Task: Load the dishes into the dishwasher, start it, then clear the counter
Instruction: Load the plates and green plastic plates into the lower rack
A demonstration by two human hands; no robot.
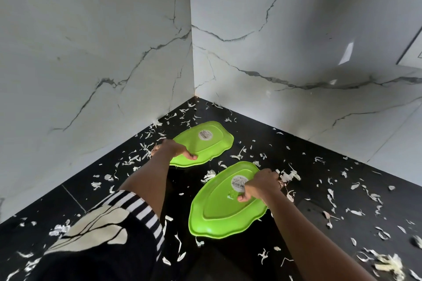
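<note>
Two green plates, one per hand, and that pairing was pretty much what the next move hinged on. The far plate sat upside down on the black counter close to the corner where the two marble walls met, with its long axis running from near-left to far-right. The left hand was clamped on its near-left end, thumb on top and fingers curled under the rim. The near plate was also bottom-up, sticker showing, with its long axis running from the near-left up toward the right hand. The right hand had closed on that plate's right-hand edge near the far end, again thumb on top. I couldn't tell for sure whether either plate was already off the surface, though the near one looked tipped up a bit.

Each hand was right at its own plate, so no crossing over needed. The two plates were apart, with a strip of counter and some scraps between them. White peel scraps were scattered all over the counter, some touching the rims.

Room-wise, the walls boxed in the far plate behind and to the left, so my guess is the only clean way out was up and back toward the person. The dishwasher wasn't in view, so I can't say which way they'd carry them.
</note>
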